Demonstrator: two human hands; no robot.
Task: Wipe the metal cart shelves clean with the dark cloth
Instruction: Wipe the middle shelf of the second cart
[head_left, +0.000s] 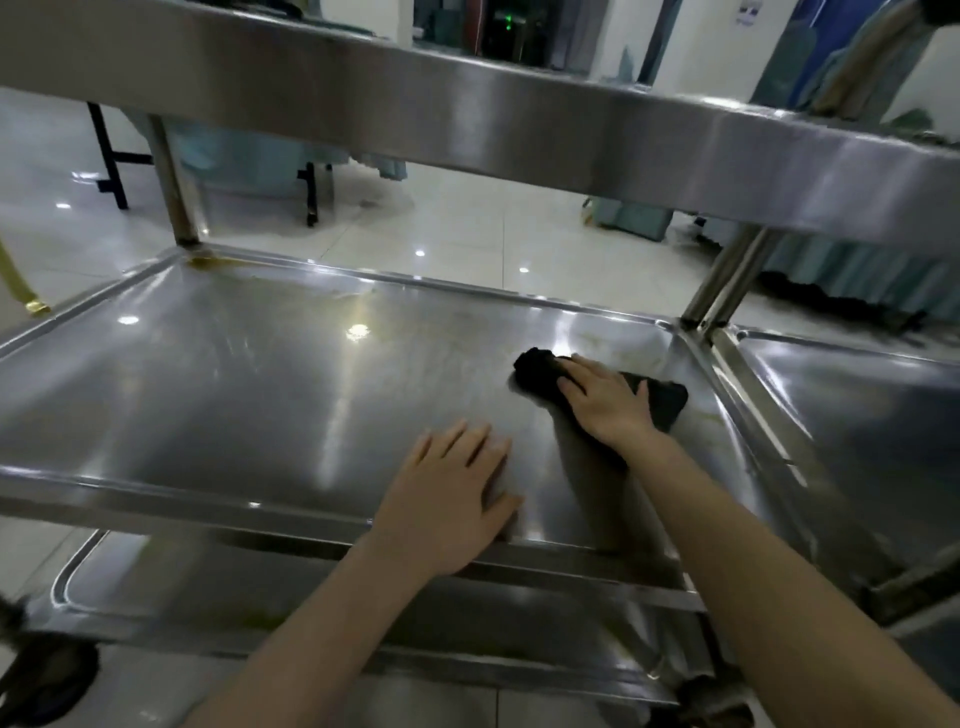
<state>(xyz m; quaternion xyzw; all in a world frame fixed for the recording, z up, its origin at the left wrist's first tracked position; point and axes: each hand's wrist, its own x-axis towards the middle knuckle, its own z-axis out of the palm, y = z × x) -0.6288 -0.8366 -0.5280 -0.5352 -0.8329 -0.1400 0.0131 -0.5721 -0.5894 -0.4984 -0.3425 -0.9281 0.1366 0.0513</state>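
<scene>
Dim, soft focus — glare spots on shelf (234, 395) — edges bowed.

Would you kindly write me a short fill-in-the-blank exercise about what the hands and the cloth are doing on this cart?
1. The hand pressing the dark cloth is the person's ____ one.
2. The left hand rests flat on the cart's ____ shelf, with one shelf above and one below.
3. A yellowish stain marks that shelf's far ____ corner.

Missing words: right; middle; left.
</scene>
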